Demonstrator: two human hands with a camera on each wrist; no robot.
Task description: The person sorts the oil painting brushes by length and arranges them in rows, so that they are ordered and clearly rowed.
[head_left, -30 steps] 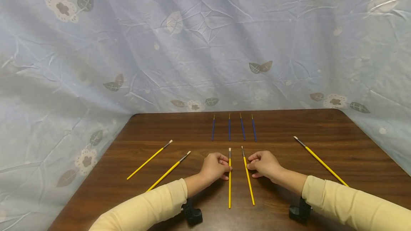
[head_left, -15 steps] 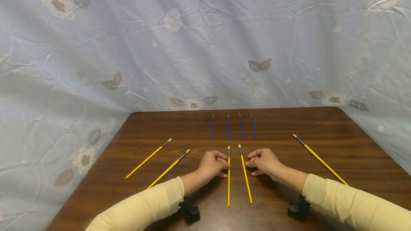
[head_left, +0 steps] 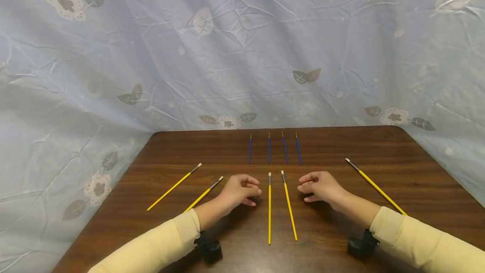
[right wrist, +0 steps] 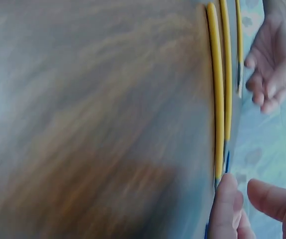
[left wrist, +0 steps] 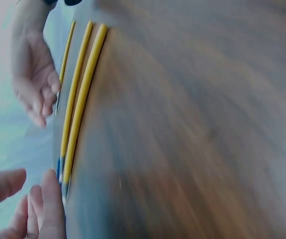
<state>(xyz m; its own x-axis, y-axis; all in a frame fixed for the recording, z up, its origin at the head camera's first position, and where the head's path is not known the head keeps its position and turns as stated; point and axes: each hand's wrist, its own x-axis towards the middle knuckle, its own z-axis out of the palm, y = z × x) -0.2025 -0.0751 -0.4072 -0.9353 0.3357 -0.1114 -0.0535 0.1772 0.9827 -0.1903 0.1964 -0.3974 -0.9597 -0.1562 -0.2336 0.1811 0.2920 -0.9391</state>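
Note:
Two yellow-handled paintbrushes lie side by side in the middle of the head view, bristles pointing away. The left one (head_left: 270, 212) is nearly straight; the right one (head_left: 289, 210) slants, its bristle end closer to its neighbour. My left hand (head_left: 239, 191) hovers just left of the pair, fingers loosely bent and holding nothing. To the right of the pair, my right hand (head_left: 322, 188) is likewise relaxed, with nothing in it. In the left wrist view, thumb and fingers (left wrist: 51, 204) are apart; the right wrist view also shows a gap between thumb and fingers (right wrist: 225, 209).
Several thin blue paintbrushes (head_left: 269, 151) stand in a row towards the table's far edge. Two more yellow paintbrushes (head_left: 170, 191) slant at the left, one partly behind the left arm. Another yellow paintbrush (head_left: 379, 188) slants at the right. A patterned curtain (head_left: 242, 54) hangs behind the table (head_left: 182, 146).
The right middle brush has shifted slightly left at its bristle end. My left hand has let go of the left middle brush and drawn left; my right hand has drawn away rightwards.

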